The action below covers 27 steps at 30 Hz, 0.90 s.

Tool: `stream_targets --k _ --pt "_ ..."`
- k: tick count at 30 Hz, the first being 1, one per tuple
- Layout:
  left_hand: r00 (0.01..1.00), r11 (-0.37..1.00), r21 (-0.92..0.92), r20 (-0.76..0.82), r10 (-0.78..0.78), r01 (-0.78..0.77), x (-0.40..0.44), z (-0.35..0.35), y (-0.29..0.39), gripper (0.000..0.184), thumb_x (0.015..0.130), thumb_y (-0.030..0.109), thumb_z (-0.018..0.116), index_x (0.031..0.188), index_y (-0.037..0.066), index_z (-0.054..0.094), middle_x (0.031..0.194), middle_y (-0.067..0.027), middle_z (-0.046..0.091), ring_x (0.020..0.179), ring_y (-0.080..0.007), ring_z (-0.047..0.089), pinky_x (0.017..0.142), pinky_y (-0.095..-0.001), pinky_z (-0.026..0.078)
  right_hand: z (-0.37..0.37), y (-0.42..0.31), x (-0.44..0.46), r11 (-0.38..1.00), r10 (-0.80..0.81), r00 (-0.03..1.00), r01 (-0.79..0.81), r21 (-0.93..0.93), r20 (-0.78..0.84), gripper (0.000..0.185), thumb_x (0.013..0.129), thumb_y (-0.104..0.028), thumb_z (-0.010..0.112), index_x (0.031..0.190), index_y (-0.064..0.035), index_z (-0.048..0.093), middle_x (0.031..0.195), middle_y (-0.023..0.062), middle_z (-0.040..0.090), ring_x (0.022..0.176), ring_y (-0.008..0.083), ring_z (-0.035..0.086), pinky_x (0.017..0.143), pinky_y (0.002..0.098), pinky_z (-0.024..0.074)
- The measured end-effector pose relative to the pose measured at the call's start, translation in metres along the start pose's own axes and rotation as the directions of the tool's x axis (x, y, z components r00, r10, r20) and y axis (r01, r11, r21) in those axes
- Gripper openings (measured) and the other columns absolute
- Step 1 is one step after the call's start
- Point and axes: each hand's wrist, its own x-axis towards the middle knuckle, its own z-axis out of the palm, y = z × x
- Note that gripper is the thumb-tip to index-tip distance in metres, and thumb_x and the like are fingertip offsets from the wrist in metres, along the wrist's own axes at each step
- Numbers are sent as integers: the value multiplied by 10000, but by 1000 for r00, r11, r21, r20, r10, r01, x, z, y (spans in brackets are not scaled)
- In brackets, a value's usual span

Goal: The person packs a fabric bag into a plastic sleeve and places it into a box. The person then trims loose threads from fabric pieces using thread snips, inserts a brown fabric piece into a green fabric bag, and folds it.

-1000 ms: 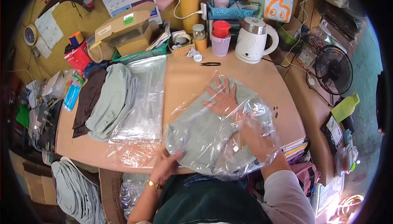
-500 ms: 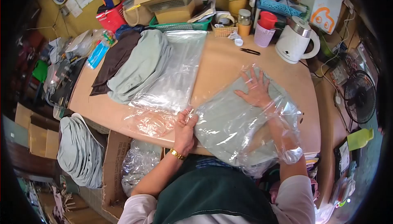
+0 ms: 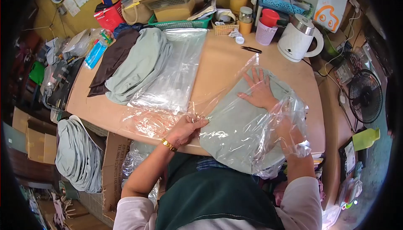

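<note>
A folded grey-green garment [image 3: 235, 120] lies near the table's front edge, inside a clear plastic bag [image 3: 268, 148]. My right hand [image 3: 261, 92] is within the bag, fingers spread flat on the cloth, with plastic bunched around the forearm. At the bag's left side, my left hand [image 3: 187, 130] pinches the film between thumb and fingers. Left of that hand is crumpled clear plastic [image 3: 153, 123], and beyond it a stack of flat plastic bags [image 3: 178, 74]. On the stack partly rests another grey-green garment [image 3: 140, 64], beside a dark brown cloth [image 3: 113, 64].
Small black thread snips [image 3: 252, 49] lie towards the back, near a white kettle [image 3: 297, 39] and a pink cup [image 3: 265, 34]. A green basket [image 3: 180, 23] lines the back edge. Piled grey-green cloth [image 3: 77, 154] and a cardboard box [image 3: 113, 167] stand at lower left.
My left hand has turned and moved slightly, drawing the film out to the left of the garment. My right hand stays flat inside the bag. The view has shifted a little.
</note>
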Motion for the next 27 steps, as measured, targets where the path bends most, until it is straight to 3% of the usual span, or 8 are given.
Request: stream_targets --k 9,12,14,18,20,23,25,27 --pt "996 990 108 17 90 -92 -6 9 -8 254 921 207 673 729 49 621 547 19 515 445 -75 460 393 -265 344 9 -16 10 996 87 995 -88 9 39 834 908 -623 447 1503 -69 262 1577 215 160 1464 368 138 1131 629 79" --pt "973 931 319 -89 213 -175 -26 10 4 280 944 255 631 761 44 643 590 1 560 512 -88 528 463 -270 422 -15 -58 -88 985 -174 984 173 19 26 646 935 -446 474 1449 -68 373 1591 180 149 1472 356 139 1143 628 73" --pt "967 987 -98 -235 104 -130 -50 22 22 269 949 277 611 873 27 676 685 -25 616 625 -106 592 576 -274 482 -24 -54 -157 912 -405 906 390 126 126 620 910 -284 556 1473 -112 359 1596 164 151 1466 350 171 1155 596 109" --pt "970 864 445 59 236 -237 -40 -4 10 366 949 292 599 1081 -47 648 867 -79 683 780 -95 607 680 -285 499 -119 -44 -210 673 -401 644 -275 686 652 874 775 -276 731 1501 -61 296 1584 190 188 1467 368 142 1189 465 108" --pt "971 919 334 -36 236 -211 -17 6 6 293 950 264 610 1040 -9 668 865 -17 675 733 -82 595 664 -249 487 -117 -53 -220 384 -363 902 -84 919 234 951 685 -369 812 1474 -78 367 1537 236 280 1455 419 136 1183 492 104" --pt "928 925 186 -115 355 -331 20 24 34 265 926 272 641 988 17 677 810 -5 649 683 -88 553 615 -252 450 -87 -117 -177 858 -81 997 80 507 -20 780 709 -347 810 1361 -44 509 1451 263 401 1427 364 268 1156 498 167" --pt "874 878 272 -183 450 -394 47 11 59 325 927 242 632 999 -74 653 842 -65 667 762 -113 590 684 -278 484 -20 -95 -129 894 -124 948 235 382 -293 478 780 -235 757 1171 8 629 1236 236 597 1242 322 523 1062 485 356" --pt "713 872 370 -513 479 -320 31 3 99 321 918 249 646 949 -71 643 788 -57 642 705 -112 565 623 -287 464 -63 -74 -101 476 162 982 11 880 -100 231 863 -153 673 1013 23 684 956 155 701 945 250 669 868 401 510"
